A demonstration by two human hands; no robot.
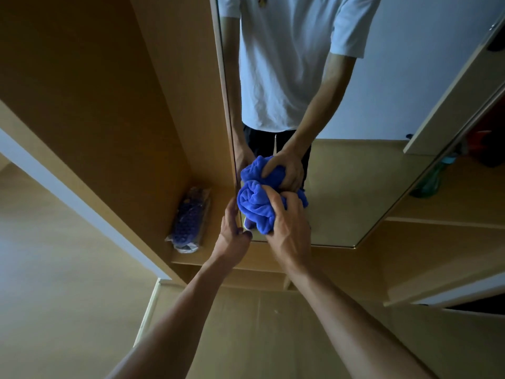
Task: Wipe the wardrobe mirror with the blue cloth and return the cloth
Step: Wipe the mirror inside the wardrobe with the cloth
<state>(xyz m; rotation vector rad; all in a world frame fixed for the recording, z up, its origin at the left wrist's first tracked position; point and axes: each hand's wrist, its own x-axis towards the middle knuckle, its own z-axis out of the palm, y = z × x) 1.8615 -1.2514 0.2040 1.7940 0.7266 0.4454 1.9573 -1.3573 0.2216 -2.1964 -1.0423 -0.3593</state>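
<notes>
Mirror (355, 187) dead ahead, and all the action sits at its lower left corner. The blue cloth (255, 207) is bunched into a fat ball and pushed flat against the glass right there, its reflection meeting it just above. The right hand (289, 228) has it, fingers curled over the top and side of the bundle, thumb underneath, pressing the cloth onto the mirror.

The left hand (235, 231) is at the mirror's left edge, just beside the cloth. Its fingers run fairly straight up along that edge and touch it, but whether they clasp the edge or only rest on it I cannot tell.

Left of the mirror a clear plastic packet (190, 218) with something blue and dotted inside lies on the wardrobe shelf (218, 257), near the corner but apart from the cloth. In the glass itself — a white T-shirt and two forearms reaching down.
</notes>
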